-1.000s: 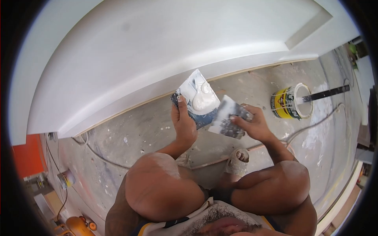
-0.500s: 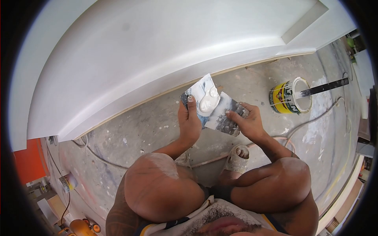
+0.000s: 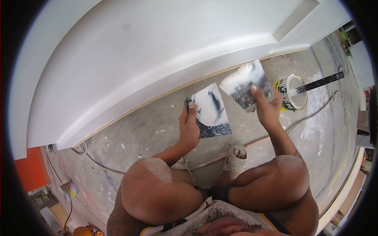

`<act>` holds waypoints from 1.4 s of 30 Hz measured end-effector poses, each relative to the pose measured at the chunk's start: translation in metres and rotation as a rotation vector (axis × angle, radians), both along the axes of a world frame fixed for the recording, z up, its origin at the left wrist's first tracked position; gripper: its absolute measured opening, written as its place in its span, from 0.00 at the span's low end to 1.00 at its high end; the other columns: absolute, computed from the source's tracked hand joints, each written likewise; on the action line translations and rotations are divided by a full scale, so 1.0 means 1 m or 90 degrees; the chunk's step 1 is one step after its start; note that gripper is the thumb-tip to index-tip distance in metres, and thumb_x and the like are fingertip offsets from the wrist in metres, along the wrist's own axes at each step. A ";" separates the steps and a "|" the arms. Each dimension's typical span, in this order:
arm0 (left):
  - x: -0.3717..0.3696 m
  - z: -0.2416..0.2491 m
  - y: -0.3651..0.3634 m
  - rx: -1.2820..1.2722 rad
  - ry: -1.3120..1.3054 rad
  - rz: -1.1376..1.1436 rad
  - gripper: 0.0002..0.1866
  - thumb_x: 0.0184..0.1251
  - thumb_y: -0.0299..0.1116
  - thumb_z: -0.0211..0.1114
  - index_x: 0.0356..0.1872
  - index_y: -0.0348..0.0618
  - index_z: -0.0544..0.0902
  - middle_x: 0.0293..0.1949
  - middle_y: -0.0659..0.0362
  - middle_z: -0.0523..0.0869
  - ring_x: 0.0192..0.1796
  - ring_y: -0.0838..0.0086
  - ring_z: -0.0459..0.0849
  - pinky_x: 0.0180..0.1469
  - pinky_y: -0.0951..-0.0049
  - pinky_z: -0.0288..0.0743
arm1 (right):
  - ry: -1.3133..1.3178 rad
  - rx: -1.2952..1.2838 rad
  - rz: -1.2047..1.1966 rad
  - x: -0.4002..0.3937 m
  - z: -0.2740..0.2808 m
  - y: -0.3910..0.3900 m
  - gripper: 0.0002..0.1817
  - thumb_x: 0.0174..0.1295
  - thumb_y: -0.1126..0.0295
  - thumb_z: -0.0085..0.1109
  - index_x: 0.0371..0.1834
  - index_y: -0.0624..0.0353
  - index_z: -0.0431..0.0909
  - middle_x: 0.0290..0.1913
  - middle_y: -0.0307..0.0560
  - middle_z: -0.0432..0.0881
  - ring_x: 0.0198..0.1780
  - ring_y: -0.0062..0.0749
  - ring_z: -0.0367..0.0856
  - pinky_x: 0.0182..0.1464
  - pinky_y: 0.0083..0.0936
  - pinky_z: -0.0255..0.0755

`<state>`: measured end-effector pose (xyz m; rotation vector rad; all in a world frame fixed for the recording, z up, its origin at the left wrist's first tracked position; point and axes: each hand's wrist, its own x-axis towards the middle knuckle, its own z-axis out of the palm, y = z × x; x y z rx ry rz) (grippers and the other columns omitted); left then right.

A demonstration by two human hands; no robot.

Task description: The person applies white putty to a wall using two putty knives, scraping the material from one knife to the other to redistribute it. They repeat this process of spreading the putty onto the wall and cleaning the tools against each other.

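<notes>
My left hand (image 3: 189,125) grips one flat plate (image 3: 221,130) by its left edge, thumb on top. White paste is smeared over its face, with a dark streak through it. In my right hand (image 3: 267,106) is a second flat plate (image 3: 245,89), dark near my fingers and coated white toward its far edge, slightly blurred. The two plates are apart, the right one higher and nearer the white panel (image 3: 157,51). Just behind my right hand stands a yellow bucket (image 3: 284,98) with a white rim, and a black-handled tool (image 3: 321,83) lies across its top.
A hose (image 3: 212,160) runs over the stained concrete floor (image 3: 145,133) past my sandalled foot (image 3: 237,157). The white panel's lower edge borders the floor ahead. An orange board (image 3: 30,173) and a small can (image 3: 69,189) are at the left. Assorted items line the right side.
My right hand has moved up and right with its plate, away from the other plate. The white mound on the left plate is now spread out, and that plate is turned more toward view.
</notes>
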<state>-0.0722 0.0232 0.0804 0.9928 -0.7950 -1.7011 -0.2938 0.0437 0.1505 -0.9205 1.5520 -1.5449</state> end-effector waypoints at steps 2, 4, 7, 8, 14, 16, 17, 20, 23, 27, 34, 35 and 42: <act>0.006 0.016 -0.010 0.269 0.206 -0.066 0.21 0.82 0.46 0.51 0.60 0.39 0.75 0.52 0.54 0.85 0.54 0.69 0.85 0.57 0.64 0.79 | 0.430 -0.382 0.112 0.005 0.003 0.005 0.14 0.62 0.74 0.66 0.50 0.60 0.85 0.45 0.51 0.86 0.37 0.27 0.84 0.39 0.25 0.78; 0.013 0.001 -0.013 0.343 0.279 -0.131 0.23 0.82 0.48 0.51 0.62 0.39 0.74 0.54 0.52 0.84 0.55 0.65 0.84 0.57 0.61 0.80 | 0.660 -0.511 0.328 0.006 0.003 0.010 0.21 0.59 0.70 0.65 0.57 0.50 0.83 0.51 0.46 0.83 0.37 0.31 0.82 0.35 0.25 0.75; 0.021 -0.005 -0.011 0.373 0.370 -0.257 0.26 0.81 0.51 0.50 0.64 0.39 0.73 0.57 0.50 0.82 0.57 0.60 0.84 0.58 0.58 0.81 | 0.831 -0.590 0.426 0.021 -0.004 0.014 0.24 0.59 0.65 0.62 0.61 0.44 0.81 0.55 0.39 0.81 0.40 0.27 0.79 0.35 0.22 0.73; 0.022 0.002 -0.009 0.325 0.382 -0.307 0.26 0.81 0.51 0.49 0.65 0.40 0.72 0.58 0.50 0.82 0.57 0.60 0.84 0.58 0.58 0.81 | 0.909 -0.590 0.421 0.025 -0.007 0.016 0.26 0.59 0.63 0.60 0.63 0.41 0.79 0.57 0.36 0.79 0.42 0.25 0.77 0.36 0.20 0.72; 0.029 0.001 -0.006 0.274 0.300 -0.141 0.25 0.81 0.47 0.52 0.67 0.41 0.71 0.59 0.52 0.82 0.57 0.63 0.84 0.62 0.63 0.78 | 1.017 -0.213 0.421 0.020 -0.016 0.018 0.27 0.62 0.64 0.55 0.68 0.47 0.74 0.58 0.38 0.79 0.47 0.26 0.78 0.39 0.24 0.75; 0.039 -0.007 -0.006 0.272 0.302 -0.146 0.24 0.80 0.48 0.53 0.66 0.42 0.71 0.58 0.54 0.82 0.57 0.64 0.84 0.60 0.63 0.79 | 0.988 -0.188 0.432 0.004 -0.032 0.017 0.27 0.61 0.65 0.56 0.67 0.51 0.74 0.59 0.40 0.79 0.50 0.29 0.80 0.39 0.26 0.77; 0.040 -0.001 -0.009 0.270 0.298 -0.137 0.24 0.80 0.48 0.53 0.66 0.42 0.71 0.58 0.54 0.82 0.57 0.64 0.84 0.60 0.63 0.79 | 0.995 -0.111 0.482 -0.009 -0.045 0.019 0.27 0.61 0.66 0.57 0.66 0.51 0.74 0.58 0.41 0.80 0.49 0.30 0.80 0.39 0.26 0.77; 0.032 0.010 -0.021 0.206 0.202 -0.011 0.23 0.80 0.47 0.54 0.65 0.43 0.73 0.57 0.56 0.83 0.56 0.65 0.84 0.60 0.62 0.80 | 0.951 -0.076 0.450 -0.015 -0.044 0.021 0.27 0.58 0.67 0.59 0.65 0.53 0.76 0.55 0.42 0.81 0.46 0.31 0.82 0.38 0.26 0.77; 0.025 -0.009 -0.020 0.103 0.096 0.129 0.20 0.81 0.44 0.54 0.62 0.41 0.74 0.57 0.56 0.82 0.58 0.66 0.83 0.59 0.62 0.80 | 0.934 -0.212 0.350 -0.004 -0.020 0.029 0.27 0.55 0.68 0.60 0.62 0.56 0.79 0.50 0.43 0.82 0.43 0.30 0.82 0.36 0.25 0.75; -0.002 -0.009 -0.016 -0.002 -0.026 0.141 0.19 0.83 0.43 0.51 0.58 0.37 0.76 0.50 0.58 0.84 0.50 0.77 0.81 0.53 0.71 0.77 | 1.002 -0.330 0.396 0.028 -0.011 0.035 0.27 0.50 0.71 0.60 0.57 0.66 0.81 0.46 0.45 0.79 0.37 0.26 0.79 0.33 0.20 0.72; -0.019 0.003 0.005 -0.150 -0.284 -0.060 0.18 0.84 0.42 0.49 0.56 0.36 0.77 0.45 0.61 0.83 0.46 0.82 0.75 0.51 0.76 0.73 | 1.004 -0.205 0.353 0.028 -0.031 0.038 0.26 0.55 0.70 0.57 0.58 0.71 0.79 0.50 0.46 0.79 0.40 0.27 0.80 0.35 0.24 0.75; -0.022 -0.001 0.010 -0.144 -0.262 -0.077 0.18 0.84 0.42 0.49 0.56 0.36 0.77 0.44 0.60 0.83 0.46 0.81 0.76 0.51 0.75 0.73 | 0.976 -0.144 0.321 0.026 -0.032 0.036 0.26 0.56 0.71 0.57 0.59 0.71 0.78 0.50 0.47 0.79 0.40 0.29 0.81 0.35 0.26 0.76; -0.015 0.000 0.021 -0.252 -0.362 -0.197 0.16 0.83 0.38 0.51 0.52 0.33 0.78 0.36 0.54 0.83 0.40 0.78 0.77 0.46 0.73 0.73 | 0.874 -0.077 0.045 -0.026 -0.003 0.027 0.21 0.54 0.78 0.65 0.54 0.59 0.83 0.44 0.46 0.82 0.34 0.36 0.84 0.32 0.30 0.77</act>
